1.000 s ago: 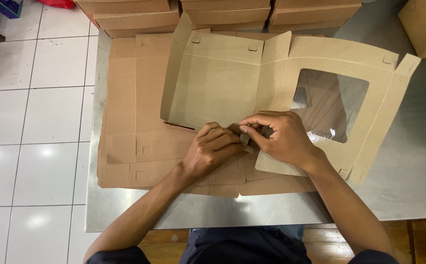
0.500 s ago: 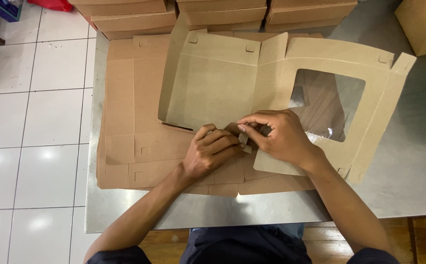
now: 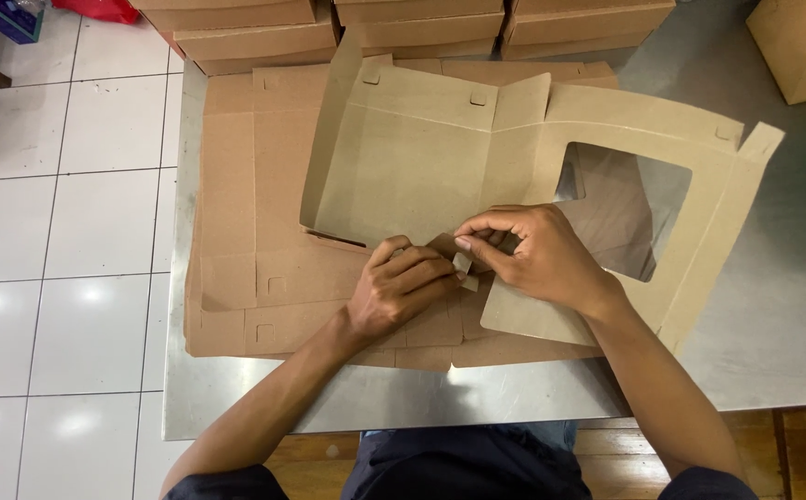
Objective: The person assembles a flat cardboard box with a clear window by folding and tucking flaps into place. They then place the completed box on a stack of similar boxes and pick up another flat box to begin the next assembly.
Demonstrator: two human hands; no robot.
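A flat brown cardboard box blank (image 3: 421, 157) with a clear window panel (image 3: 620, 208) lies partly folded on a stack of flat blanks (image 3: 245, 213). Its left side wall stands up. My left hand (image 3: 401, 287) and my right hand (image 3: 532, 255) meet at the near edge of the blank. Both pinch a small cardboard tab (image 3: 463, 266) at the corner between the base panel and the window lid. The fingertips touch each other around the tab.
The work lies on a steel table (image 3: 773, 306). Finished closed boxes (image 3: 421, 23) are stacked along the far edge, and another brown box (image 3: 805, 46) sits at the far right. White floor tiles (image 3: 69, 231) lie to the left.
The box blank has shifted slightly and its left wall stands a bit more upright. Both hands stay on the tab at the near edge.
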